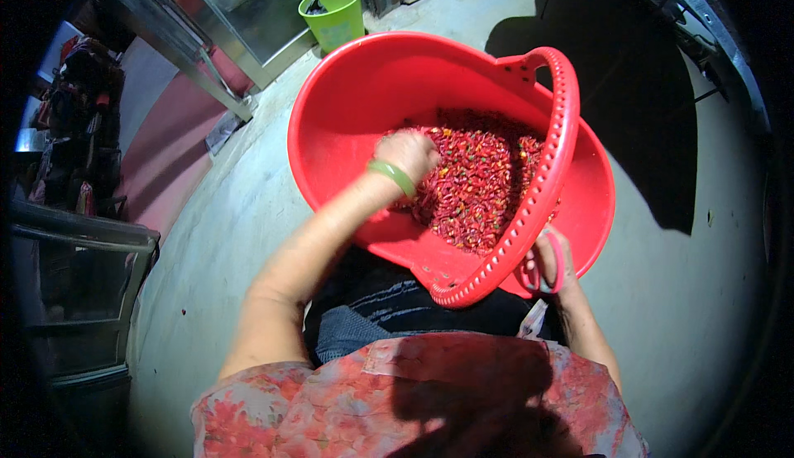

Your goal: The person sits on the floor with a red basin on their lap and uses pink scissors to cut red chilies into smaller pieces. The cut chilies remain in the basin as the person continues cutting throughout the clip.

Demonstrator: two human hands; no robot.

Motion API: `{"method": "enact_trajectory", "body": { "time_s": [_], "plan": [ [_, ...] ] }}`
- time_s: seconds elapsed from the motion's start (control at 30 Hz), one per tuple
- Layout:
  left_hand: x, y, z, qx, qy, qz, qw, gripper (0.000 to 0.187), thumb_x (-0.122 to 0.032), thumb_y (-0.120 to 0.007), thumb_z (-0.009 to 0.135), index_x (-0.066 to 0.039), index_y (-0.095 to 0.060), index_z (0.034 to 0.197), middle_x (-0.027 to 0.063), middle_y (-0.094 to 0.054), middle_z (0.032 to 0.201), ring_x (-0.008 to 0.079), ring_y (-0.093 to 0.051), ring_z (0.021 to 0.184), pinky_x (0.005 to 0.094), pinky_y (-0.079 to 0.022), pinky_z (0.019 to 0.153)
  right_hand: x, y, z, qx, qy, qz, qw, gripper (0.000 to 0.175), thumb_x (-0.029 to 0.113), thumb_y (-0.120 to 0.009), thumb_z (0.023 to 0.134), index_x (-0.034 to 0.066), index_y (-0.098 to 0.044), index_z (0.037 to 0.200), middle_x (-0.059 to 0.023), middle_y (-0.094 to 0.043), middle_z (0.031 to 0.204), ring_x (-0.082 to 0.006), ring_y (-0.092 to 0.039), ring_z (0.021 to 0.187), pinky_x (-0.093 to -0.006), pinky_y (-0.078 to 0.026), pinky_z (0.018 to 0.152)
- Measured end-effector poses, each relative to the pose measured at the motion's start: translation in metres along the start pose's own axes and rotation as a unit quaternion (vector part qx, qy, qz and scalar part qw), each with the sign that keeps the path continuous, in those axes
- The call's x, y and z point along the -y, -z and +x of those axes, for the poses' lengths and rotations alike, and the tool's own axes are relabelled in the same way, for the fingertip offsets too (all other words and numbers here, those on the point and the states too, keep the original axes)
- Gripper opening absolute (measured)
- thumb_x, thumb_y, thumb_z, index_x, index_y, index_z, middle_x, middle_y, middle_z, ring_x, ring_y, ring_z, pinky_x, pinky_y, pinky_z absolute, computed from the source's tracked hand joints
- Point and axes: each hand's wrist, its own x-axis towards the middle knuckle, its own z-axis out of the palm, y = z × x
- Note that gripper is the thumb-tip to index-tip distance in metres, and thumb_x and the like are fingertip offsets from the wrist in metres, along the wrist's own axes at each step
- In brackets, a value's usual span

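A red plastic basket (pixel 366 80) stands tilted before my knees, its perforated arched handle (pixel 563 129) running over the right side. Cut red chili peppers (pixel 474 185), with a few green and yellow bits, lie heaped in it. My left hand (pixel 406 154), below a green bangle (pixel 394 176) at the wrist, reaches into the basket at the heap's left edge. Its fingers are curled, blurred and partly hidden, so what they hold cannot be seen. At the lower right rim, beneath the handle, my right hand (pixel 546 259) grips scissors by their pink handles (pixel 560 266); the blades are hidden.
A lime-green bin (pixel 335 21) with something dark inside stands behind the basket, beside a glass-paned door (pixel 267 18). Another framed glass panel (pixel 80 290) is at the left. Concrete floor (pixel 205 259) surrounds me, with a dark shadow at the upper right.
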Motion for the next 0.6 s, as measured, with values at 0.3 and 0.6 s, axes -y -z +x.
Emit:
{"method": "enact_trajectory", "body": {
  "time_s": [0.3, 0.6],
  "plan": [
    [0.072, 0.032, -0.002, -0.017, -0.033, 0.138, 0.99, 0.012, -0.02, -0.06, 0.078, -0.011, -0.068, 0.08, 0.0112, -0.066, 0.084, 0.0311, -0.065, 0.078, 0.0426, -0.053, 0.069, -0.005, 0.021, -0.007, -0.002, 0.012, 0.102, 0.995, 0.034, 0.033, -0.05, 0.093, 0.0013, -0.055, 0.104, -0.0013, -0.053, 0.064, -0.0074, -0.049, 0.051, -0.0191, -0.04, 0.048],
    [0.03, -0.012, -0.01, 0.248, -0.134, 0.19, 0.94, 0.02, -0.014, -0.052, 0.081, -0.01, -0.066, 0.094, 0.0108, -0.063, 0.101, 0.0259, -0.065, 0.091, 0.0394, -0.053, 0.072, -0.003, 0.013, -0.004, 0.017, 0.007, 0.07, 0.997, 0.025, 0.02, -0.056, 0.09, 0.0018, -0.053, 0.107, -0.0008, -0.054, 0.066, -0.0074, -0.051, 0.052, -0.0197, -0.044, 0.048]
  ]
}}
